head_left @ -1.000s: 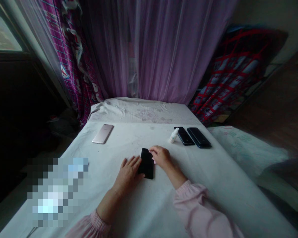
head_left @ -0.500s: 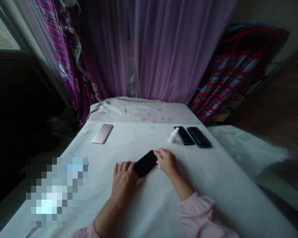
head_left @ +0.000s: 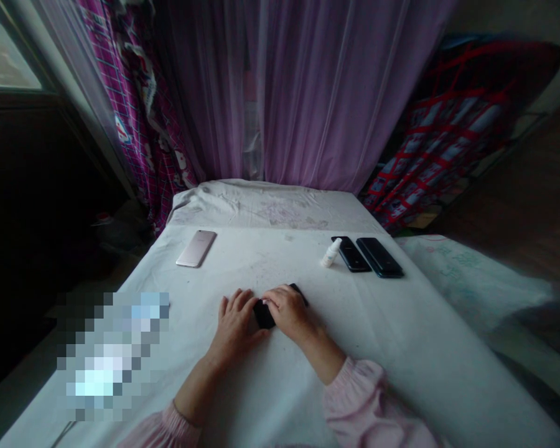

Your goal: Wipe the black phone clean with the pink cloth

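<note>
A black smartphone (head_left: 263,317) lies screen up on the white-covered table, slanting up to the right. My left hand (head_left: 234,325) steadies its left end, thumb along the near edge and index finger at the far side, the other fingers resting on the tablecloth. Over the middle of the screen, my right hand (head_left: 290,313) is closed on a small pink cloth (head_left: 266,302); only a bit of the cloth shows at the fingertips. The right hand covers much of the phone, whose far right corner sticks out beyond it.
A white spray bottle (head_left: 330,254) stands beside a dark phone (head_left: 352,255), with another dark phone (head_left: 379,257) to its right. A rose-gold phone (head_left: 196,249) lies face down at the back left. Something pixelated (head_left: 114,354) occupies the left edge. Purple curtains (head_left: 317,93) hang behind the table (head_left: 392,367).
My right hand has slid left across the phone's screen with the pink cloth, from its right end to its middle. My left hand keeps its place at the left end.
</note>
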Demonstrator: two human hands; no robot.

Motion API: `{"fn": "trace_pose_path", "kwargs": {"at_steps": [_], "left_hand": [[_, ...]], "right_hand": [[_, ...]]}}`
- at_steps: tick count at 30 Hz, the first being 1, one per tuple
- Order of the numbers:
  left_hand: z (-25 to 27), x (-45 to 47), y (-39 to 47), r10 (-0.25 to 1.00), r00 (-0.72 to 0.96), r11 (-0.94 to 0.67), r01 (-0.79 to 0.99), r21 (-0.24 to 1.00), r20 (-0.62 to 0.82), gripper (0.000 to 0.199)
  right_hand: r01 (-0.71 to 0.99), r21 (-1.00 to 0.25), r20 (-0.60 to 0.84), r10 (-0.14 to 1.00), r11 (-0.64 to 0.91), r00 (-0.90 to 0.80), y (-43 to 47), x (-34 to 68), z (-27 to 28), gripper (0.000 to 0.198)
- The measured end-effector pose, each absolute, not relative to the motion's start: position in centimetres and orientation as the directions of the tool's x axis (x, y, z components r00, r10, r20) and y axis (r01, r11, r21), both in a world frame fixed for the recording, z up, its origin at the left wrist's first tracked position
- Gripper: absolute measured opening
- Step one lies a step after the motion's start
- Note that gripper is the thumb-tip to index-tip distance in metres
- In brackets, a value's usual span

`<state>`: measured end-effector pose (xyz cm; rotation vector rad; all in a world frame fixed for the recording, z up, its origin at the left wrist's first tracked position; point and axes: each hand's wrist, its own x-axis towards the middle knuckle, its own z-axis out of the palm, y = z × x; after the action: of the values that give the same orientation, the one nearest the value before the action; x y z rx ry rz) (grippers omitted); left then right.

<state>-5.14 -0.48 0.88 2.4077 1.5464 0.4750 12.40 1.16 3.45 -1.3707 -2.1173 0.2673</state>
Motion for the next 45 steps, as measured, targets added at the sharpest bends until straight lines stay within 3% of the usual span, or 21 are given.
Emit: {"fn": "trace_pose_path", "kwargs": {"at_steps": [9,16,23,29,36,45], "left_hand": [[-0.4,-6.0,0.5,0.883,0.425,-0.469,0.802,0.371,0.198,0.068],[0.8,-5.9,0.1,0.877,0.452,-0.477,0.786,0.394,0.161,0.067],[1.7,-5.6,-0.1,0.874,0.46,-0.483,0.782,0.393,0.158,0.066],[1.4,-5.5,-0.3,0.866,0.453,-0.5,0.778,0.382,0.21,0.065],[2.2,-5.3,-0.3,0.872,0.467,-0.487,0.798,0.356,0.146,0.068],[2.4,-4.7,-0.7,0.874,0.461,-0.484,0.803,0.348,0.151,0.064]], "right_hand": [[0.824,-0.492,0.217,0.956,0.281,-0.196,2.0,17.2,4.4,0.02],[0.787,-0.482,0.169,0.922,0.385,-0.348,2.7,12.7,5.4,0.022],[0.797,-0.449,0.178,0.915,0.403,-0.362,2.6,12.8,5.5,0.023],[0.834,-0.483,0.182,0.962,0.266,-0.202,1.8,18.6,5.1,0.018],[0.831,-0.554,0.217,0.973,0.054,0.081,1.4,19.1,3.3,0.017],[0.818,-0.574,0.248,0.944,-0.039,0.219,-2.4,19.3,2.8,0.014]]}}
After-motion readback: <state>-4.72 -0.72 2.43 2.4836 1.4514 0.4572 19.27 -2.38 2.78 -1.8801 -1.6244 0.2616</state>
